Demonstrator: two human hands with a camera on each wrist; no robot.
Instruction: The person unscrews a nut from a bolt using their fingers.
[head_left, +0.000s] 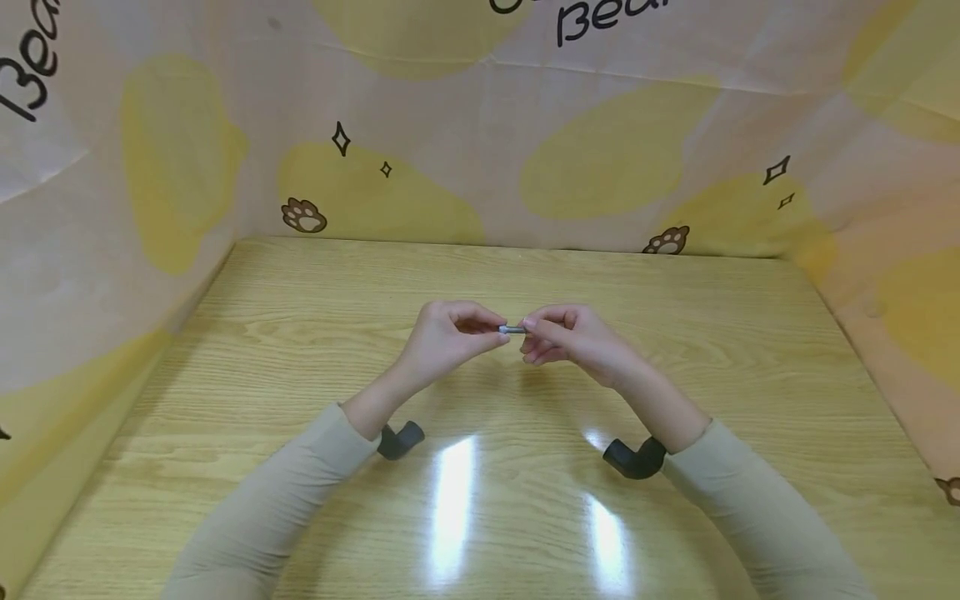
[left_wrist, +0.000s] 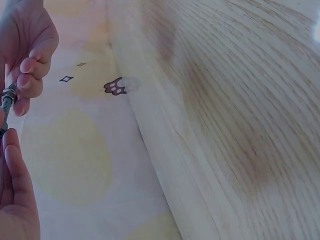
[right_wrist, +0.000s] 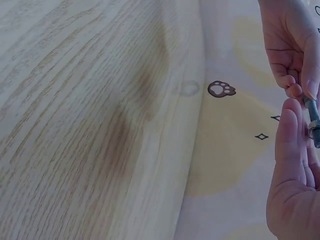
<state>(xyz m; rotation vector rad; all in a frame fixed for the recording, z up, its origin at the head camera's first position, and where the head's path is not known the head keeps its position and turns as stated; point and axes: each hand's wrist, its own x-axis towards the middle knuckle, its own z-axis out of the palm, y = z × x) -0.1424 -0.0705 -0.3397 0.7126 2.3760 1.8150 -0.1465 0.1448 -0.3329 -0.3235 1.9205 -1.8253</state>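
Out over the middle of the table, my left hand pinches one end of a small metal bolt between thumb and fingers. The bolt lies about level between both hands. At its other end, my right hand pinches with thumb and index finger, its other fingers loosely bent below. A nut sits on the threaded shank near the right fingertips in the left wrist view. The right wrist view shows that nut at its right edge, beside the right hand's fingers; the bolt's head is mostly covered by the left fingertips.
Below the hands spreads a wood-grain table with bright light reflections near its front. Patterned cloth walls it in at the back and both sides. A dark curved piece sits at the right wrist, and a similar piece at the left.
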